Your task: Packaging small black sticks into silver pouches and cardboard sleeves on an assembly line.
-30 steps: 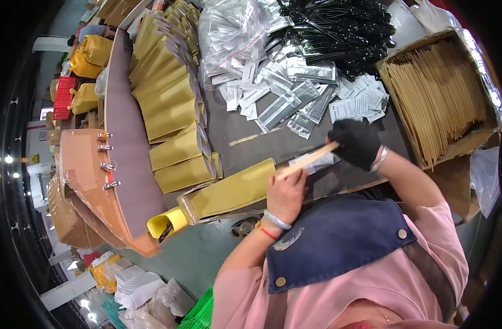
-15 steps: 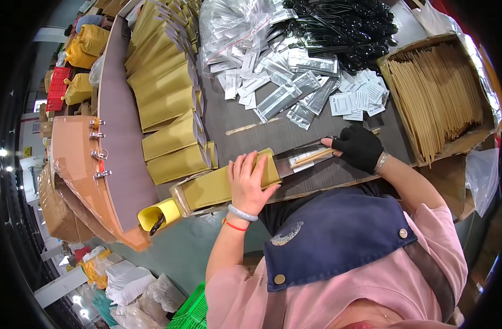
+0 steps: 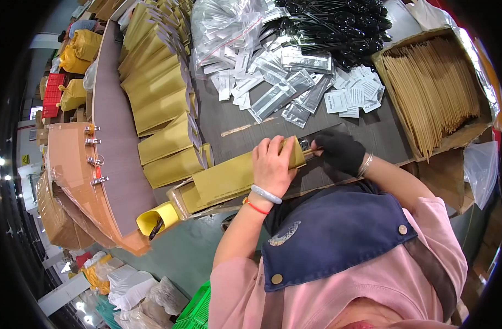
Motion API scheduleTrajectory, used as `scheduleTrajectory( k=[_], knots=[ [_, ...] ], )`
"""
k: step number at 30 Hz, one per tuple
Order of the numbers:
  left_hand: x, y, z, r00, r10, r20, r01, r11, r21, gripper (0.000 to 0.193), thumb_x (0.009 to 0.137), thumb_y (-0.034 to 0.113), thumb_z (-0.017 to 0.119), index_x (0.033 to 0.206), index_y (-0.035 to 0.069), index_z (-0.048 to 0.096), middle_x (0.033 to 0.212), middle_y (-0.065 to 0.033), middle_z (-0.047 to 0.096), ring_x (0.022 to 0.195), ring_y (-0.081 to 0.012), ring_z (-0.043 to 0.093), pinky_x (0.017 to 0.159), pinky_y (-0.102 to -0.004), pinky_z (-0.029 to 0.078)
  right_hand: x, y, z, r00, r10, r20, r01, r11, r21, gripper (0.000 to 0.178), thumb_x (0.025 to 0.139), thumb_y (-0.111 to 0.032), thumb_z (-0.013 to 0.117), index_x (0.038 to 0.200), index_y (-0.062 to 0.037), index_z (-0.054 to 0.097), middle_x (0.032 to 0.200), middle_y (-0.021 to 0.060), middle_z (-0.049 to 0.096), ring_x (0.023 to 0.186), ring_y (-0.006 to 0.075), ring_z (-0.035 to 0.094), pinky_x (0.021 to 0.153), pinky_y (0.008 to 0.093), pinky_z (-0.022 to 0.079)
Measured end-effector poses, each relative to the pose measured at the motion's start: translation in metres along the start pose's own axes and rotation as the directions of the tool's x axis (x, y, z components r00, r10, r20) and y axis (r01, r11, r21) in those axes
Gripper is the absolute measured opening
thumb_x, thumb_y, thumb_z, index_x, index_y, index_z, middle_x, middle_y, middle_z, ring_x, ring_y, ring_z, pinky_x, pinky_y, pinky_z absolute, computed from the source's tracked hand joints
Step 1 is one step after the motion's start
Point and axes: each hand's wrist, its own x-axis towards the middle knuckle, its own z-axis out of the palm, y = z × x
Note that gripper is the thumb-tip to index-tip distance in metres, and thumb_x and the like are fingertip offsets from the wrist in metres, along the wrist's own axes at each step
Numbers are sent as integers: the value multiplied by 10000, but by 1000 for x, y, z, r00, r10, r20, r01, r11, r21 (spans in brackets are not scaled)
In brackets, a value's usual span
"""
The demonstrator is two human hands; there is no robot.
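Observation:
My left hand [image 3: 273, 163] lies over a gold paper sleeve [image 3: 220, 181] at the table's near edge, its fingers closed across the sleeve near the right-hand end. My right hand [image 3: 341, 152], in a black glove with bare fingertips, is partly blurred. It pinches the ends of thin wooden sticks [image 3: 307, 152], which poke out of the sleeve's right end. A bit of clear plastic [image 3: 303, 143] shows at that opening; the rest is hidden inside the sleeve. The sleeve's left end rests by a cardboard piece wrapped in clear tape [image 3: 179, 202].
Stacked gold sleeves [image 3: 157, 98] stand at left. Beyond my hands lie silvery packets [image 3: 278, 98], white sachets [image 3: 352, 98], a clear bag [image 3: 223, 33] and glossy black utensils [image 3: 344, 27]. A carton [image 3: 379, 57] of wooden sticks is right; a yellow holder [image 3: 157, 216] hangs at the near-left edge.
My right hand has moved left, and the sticks with their clear packet have slid mostly into the sleeve. My left hand has shifted right along the sleeve, its fingers drawing closer together.

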Motion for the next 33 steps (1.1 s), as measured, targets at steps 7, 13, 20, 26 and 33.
scheduleTrajectory(
  k=[7, 13, 20, 26, 33],
  knots=[
    [3, -2, 0, 999, 7, 31, -7, 1000, 14, 768, 577, 157, 847, 1286, 237, 564, 1185, -85, 529, 1090, -307, 477, 937, -442, 379, -2, 3, 7, 959, 89, -270, -91, 996, 4, 66, 789, -76, 669, 827, -36, 635, 816, 134, 628, 777, 304, 625, 712, 368, 496],
    [7, -5, -5, 999, 33, 41, -35, 999, 28, 643, 641, 144, 786, 1241, 282, 598, 1115, -84, 539, 1024, -298, 497, 859, -427, 396, 10, -23, 0, 987, 26, -161, -26, 1000, 1, 421, 709, -207, 779, 1061, -82, 585, 1053, 102, 581, 973, 301, 575, 844, 393, 468],
    [27, -7, -36, 953, 170, 250, -216, 962, 167, 147, 762, 116, 602, 878, 189, 656, 942, -125, 543, 886, -309, 561, 752, -430, 429, 6, -42, -28, 998, -50, -26, 25, 799, -601, 605, 629, -403, 800, 1124, -127, 589, 1110, 84, 571, 1105, 290, 515, 957, 433, 371],
    [1, -89, -81, 997, -71, -23, 75, 939, 335, 306, 660, 162, 734, 959, 118, 683, 1261, -172, 517, 1193, -369, 446, 955, -484, 404, -14, -50, -73, 978, -20, -209, -104, 816, -569, 622, 585, -256, 833, 1121, -86, 566, 1053, 97, 560, 1024, 310, 541, 912, 410, 395],
    [-42, -35, 15, 838, -529, -136, 534, 846, -2, 769, 651, 417, 827, 1265, 34, 566, 1353, -185, 477, 1274, -367, 393, 1098, -512, 249, -11, -60, -63, 993, -4, -118, -69, 793, -606, 614, 578, -260, 835, 1110, -98, 576, 1058, 81, 569, 988, 297, 560, 896, 413, 403]
  ],
)
